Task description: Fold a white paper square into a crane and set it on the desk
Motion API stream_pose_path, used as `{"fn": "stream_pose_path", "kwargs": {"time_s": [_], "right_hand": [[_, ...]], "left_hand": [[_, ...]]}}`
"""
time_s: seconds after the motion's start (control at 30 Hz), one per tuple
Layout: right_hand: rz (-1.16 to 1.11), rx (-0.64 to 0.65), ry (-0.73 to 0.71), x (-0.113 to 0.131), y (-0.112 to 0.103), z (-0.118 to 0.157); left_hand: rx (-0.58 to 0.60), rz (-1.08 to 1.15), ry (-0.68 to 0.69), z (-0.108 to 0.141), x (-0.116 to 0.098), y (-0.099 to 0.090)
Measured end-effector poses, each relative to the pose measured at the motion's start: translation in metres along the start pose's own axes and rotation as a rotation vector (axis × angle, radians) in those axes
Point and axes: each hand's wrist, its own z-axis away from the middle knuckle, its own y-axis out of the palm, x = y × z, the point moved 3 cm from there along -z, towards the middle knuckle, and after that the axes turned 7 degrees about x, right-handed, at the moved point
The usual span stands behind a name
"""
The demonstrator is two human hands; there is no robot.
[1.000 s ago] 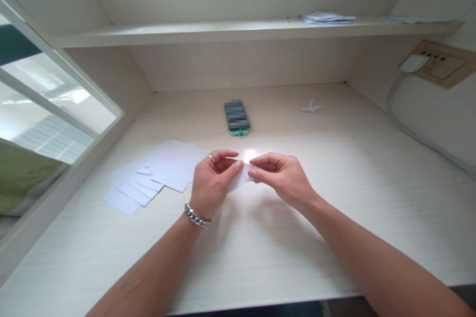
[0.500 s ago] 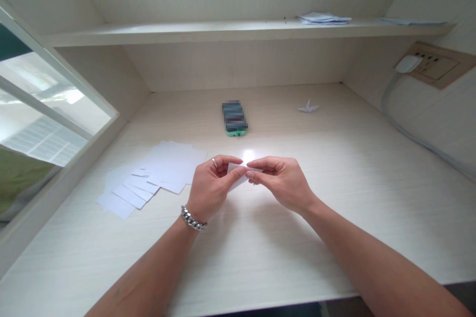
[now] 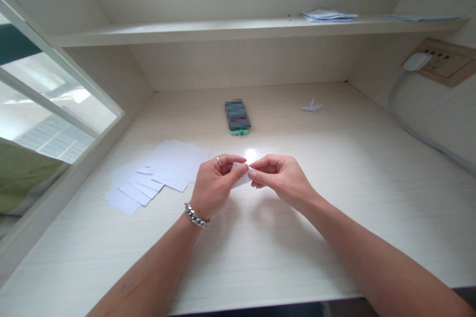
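A small folded white paper point(image 3: 241, 179) is held above the desk between both hands, partly hidden by the fingers. My left hand point(image 3: 219, 181), with a ring and a chain bracelet point(image 3: 196, 215), pinches it between thumb and fingers. From the other side, my right hand point(image 3: 280, 178) pinches its right edge, the thumb close to the left thumb. Several loose white sheets point(image 3: 178, 161) lie overlapping on the desk to the left of my left hand.
Behind the hands lies a phone-like object point(image 3: 238, 116), its top blurred. A folded paper crane point(image 3: 312, 106) stands farther right. Stacked papers point(image 3: 329, 16) rest on the shelf point(image 3: 223, 32). A cable point(image 3: 412, 136) hangs from the wall socket point(image 3: 446, 64); a window frame is at left.
The thumbs and fingertips have shifted slightly on the folded paper, and less of its right part shows. The whole view has moved a little.
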Motion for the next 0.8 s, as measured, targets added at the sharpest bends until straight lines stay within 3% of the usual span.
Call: {"fn": "stream_pose_path", "kwargs": {"time_s": [0.13,0.4,0.8], "right_hand": [[0.022,0.010,-0.007,0.0007,0.0009,0.0002],[0.033,0.010,0.019,0.0001,0.0005,0.0004],[-0.016,-0.002,0.056,-0.0027,0.0045,0.0007]], "left_hand": [[0.002,0.008,-0.032,0.0002,-0.0011,-0.0003],[-0.108,0.083,-0.034,0.0007,-0.0028,-0.0052],[-0.127,0.186,-0.099,-0.0038,0.0051,-0.0055]]}}
